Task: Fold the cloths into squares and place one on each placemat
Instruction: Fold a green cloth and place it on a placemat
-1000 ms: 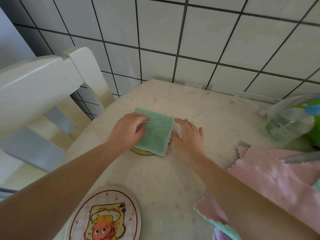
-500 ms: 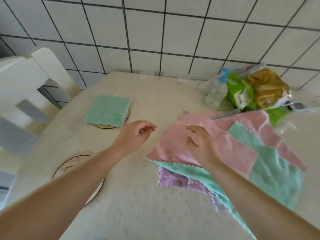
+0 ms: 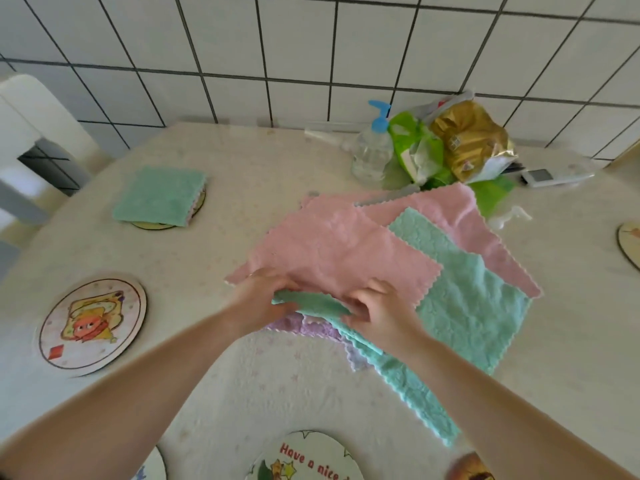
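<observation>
Hands at desk (image 3: 194,382) centre: left hand (image 3: 258,303) pinching near-left corner of top pink cloth (image 3: 332,258), right hand (image 3: 379,311) gripping its near edge over a mint cloth (image 3: 467,306). Loose pile spreading toward 1 o'clock from both. Folded mint cloth (image 3: 161,195) on a placemat (image 3: 197,206) at 10 o'clock. Bare cartoon placemat (image 3: 91,322) at 9 o'clock; lettered placemat (image 3: 304,459) at 6.

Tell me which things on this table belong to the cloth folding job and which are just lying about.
Job: folded cloth, pink cloth, green cloth, purple cloth, placemats, both hands.
Lying about: pump bottle, bags, remote.
</observation>
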Motion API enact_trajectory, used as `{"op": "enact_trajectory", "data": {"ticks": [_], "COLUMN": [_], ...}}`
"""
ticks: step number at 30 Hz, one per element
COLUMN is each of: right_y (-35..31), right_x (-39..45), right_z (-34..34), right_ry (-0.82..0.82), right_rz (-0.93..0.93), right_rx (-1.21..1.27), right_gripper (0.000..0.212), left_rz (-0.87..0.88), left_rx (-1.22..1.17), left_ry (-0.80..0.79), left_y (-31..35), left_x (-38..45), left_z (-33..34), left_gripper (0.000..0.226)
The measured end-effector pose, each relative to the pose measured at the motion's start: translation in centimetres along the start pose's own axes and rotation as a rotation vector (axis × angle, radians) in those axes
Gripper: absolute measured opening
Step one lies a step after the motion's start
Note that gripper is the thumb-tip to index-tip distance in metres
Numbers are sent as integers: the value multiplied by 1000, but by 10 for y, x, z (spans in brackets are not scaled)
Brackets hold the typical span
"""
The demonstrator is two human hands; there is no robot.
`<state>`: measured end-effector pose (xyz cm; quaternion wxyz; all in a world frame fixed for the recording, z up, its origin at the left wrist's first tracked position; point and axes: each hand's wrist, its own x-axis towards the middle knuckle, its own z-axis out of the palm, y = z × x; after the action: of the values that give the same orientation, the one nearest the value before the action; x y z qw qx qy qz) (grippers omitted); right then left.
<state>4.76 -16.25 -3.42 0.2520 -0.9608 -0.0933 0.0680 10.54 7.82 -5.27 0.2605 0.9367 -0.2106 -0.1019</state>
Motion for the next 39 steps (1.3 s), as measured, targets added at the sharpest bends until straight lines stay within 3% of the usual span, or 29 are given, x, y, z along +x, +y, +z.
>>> {"op": "enact_trajectory", "data": {"ticks": [3,6,10,14,19,23,28,33,39], "right_y": [1,2,4,11,23,24,13,0,-31], "right_x": [-2,-4,-11,-11,-1,-1,-27,-84,-142], "right_z": [0,-8,-29,-52,-74,-85,-88,-91,-117], "right_ry": [16,53,113,197,312,413,549,704,871], "right_rz": [-22,-26,-64,-65,-83,-166,-190,-227,-215], "right_rx": [-10,92,179,234,230,159,88,146,213], "right_gripper": [20,13,12,14,11,11,13,13,7], "left_rz": [-24,-138,-166,-136,-143,-176,-80,21,107], "left_rx": [20,4,32,153,195,-29,-146,-190,-590], "left_ry": [30,34,49,177,344,558,759,865,902], "left_y": [6,20,35,33,14,2,15,55,105], "left_x": [-4,-8,-11,-14,-11,-18,-45,-105,-171], "left_z": [3,0,-5,-14,-34,-46,-55,-61,-81], "left_gripper": [19,21,16,9,19,16,14,19,16]}}
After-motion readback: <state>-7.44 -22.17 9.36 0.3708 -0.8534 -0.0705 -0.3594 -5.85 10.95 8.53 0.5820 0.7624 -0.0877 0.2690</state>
